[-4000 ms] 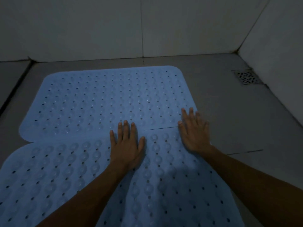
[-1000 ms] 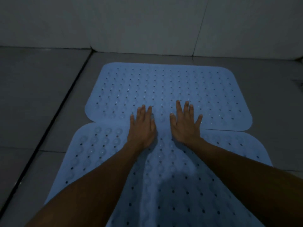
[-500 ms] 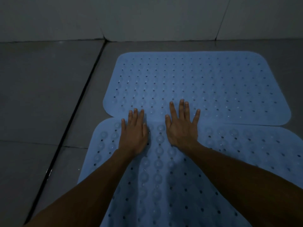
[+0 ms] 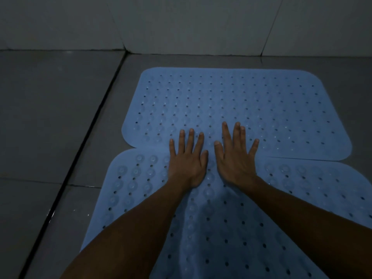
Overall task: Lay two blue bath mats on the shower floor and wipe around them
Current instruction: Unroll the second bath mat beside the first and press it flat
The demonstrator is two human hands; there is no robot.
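fingers: both sets straight n spread, pressing flat, gripping nothing. left hand [image 4: 187,166] fingertips [image 4: 191,131] n right hand [image 4: 235,164] cross the seam onto far mat [image 4: 251,101].
palms: rest on near mat [image 4: 221,228], which lies w/ suction cups facing up.
mats: both on shower floor [image 4: 50,117], edges touching or overlapping at seam; can't tell which.
risk 1: near mat prob won't stick cups-up, may slide when pushed.
risk 2: ripple in near mat btw the forearms may stay raised.
risk 3: no cloth in view, wiping not yet begun.
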